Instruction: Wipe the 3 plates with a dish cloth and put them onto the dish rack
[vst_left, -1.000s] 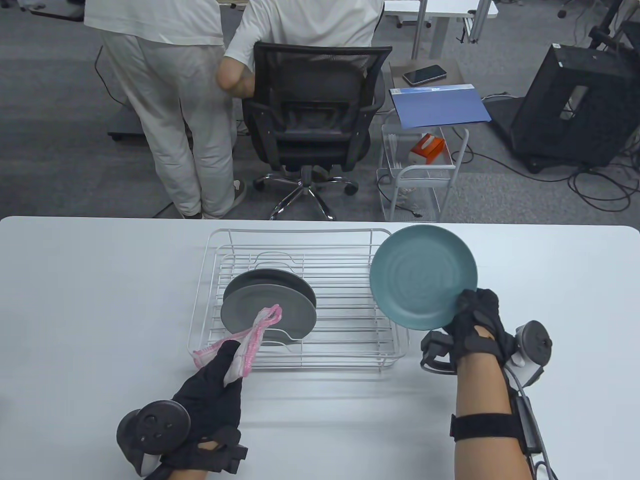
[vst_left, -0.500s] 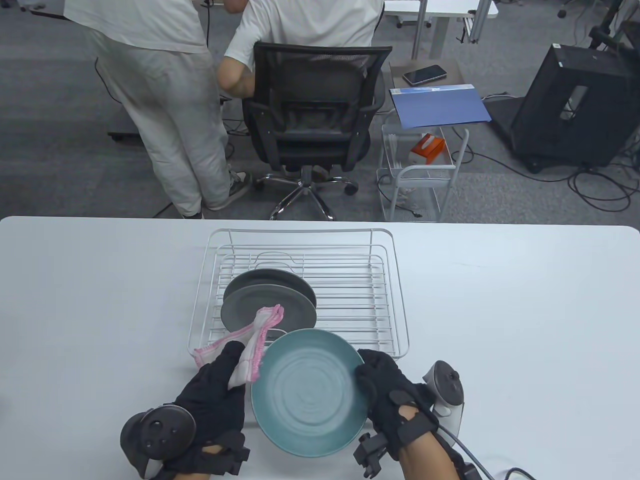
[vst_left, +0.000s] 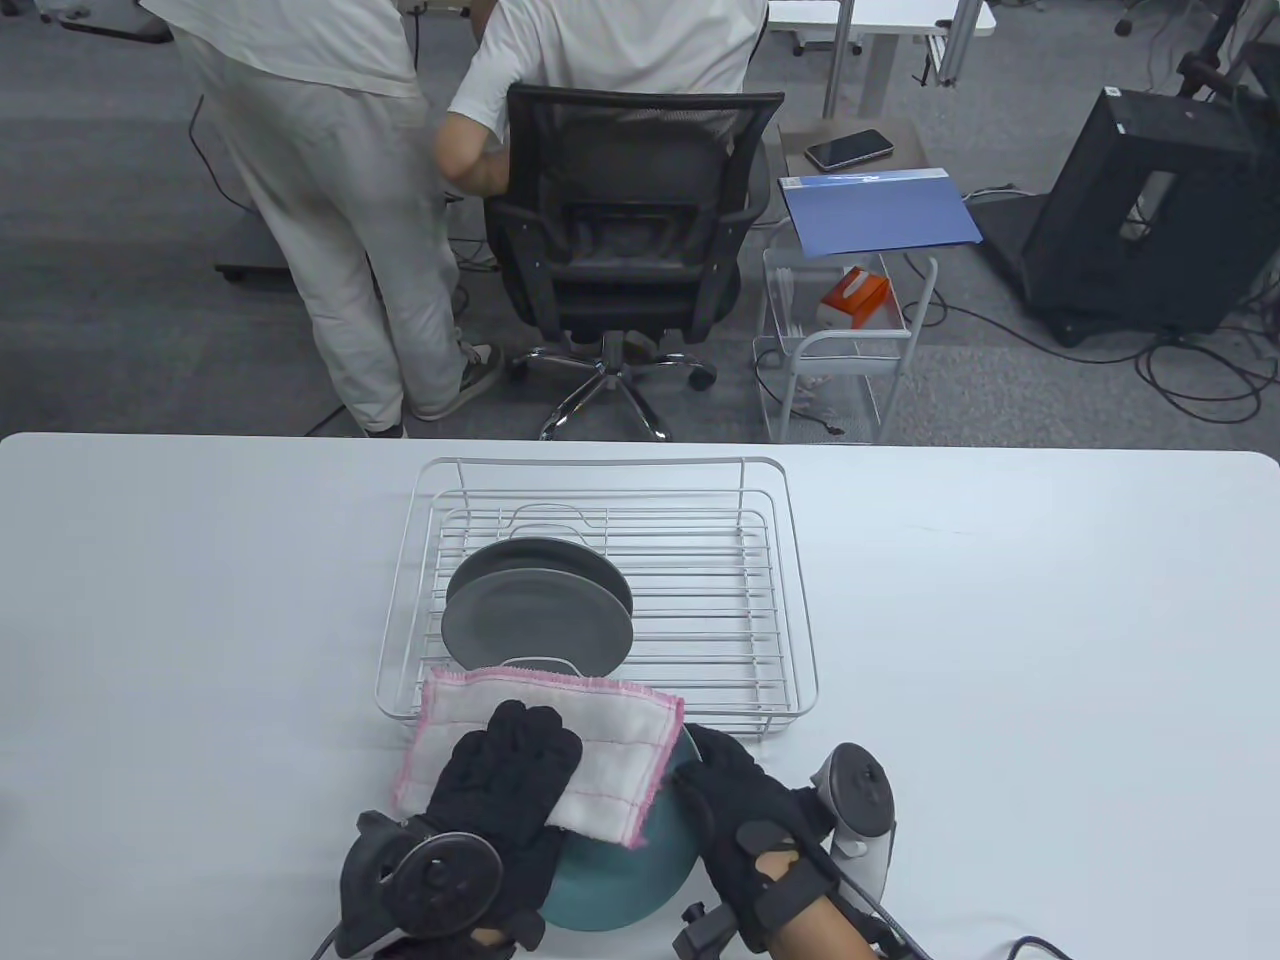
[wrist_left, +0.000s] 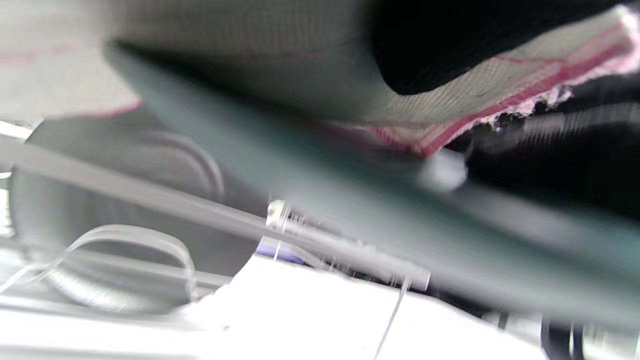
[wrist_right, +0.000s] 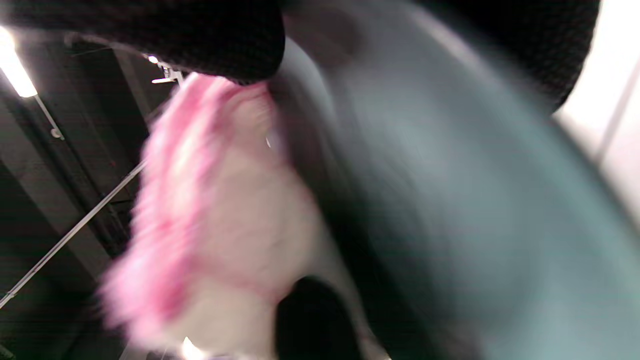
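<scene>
Grey plates (vst_left: 540, 612), two, racked (vst_left: 795, 600); teal plate (vst_left: 620, 885) gripped by right hand (vst_left: 745, 810), left hand (vst_left: 500, 790) spread, pressing cloth (vst_left: 555, 745).

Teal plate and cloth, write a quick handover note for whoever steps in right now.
Left hand: fingers spread flat on the cloth, pressing it onto the teal plate.
Right hand: grips the teal plate's right rim, holding it just in front of the rack.
Done: two grey plates stand upright in the rack's left part.
Left: finish wiping the teal plate, slot it into the rack, put the cloth down.
</scene>
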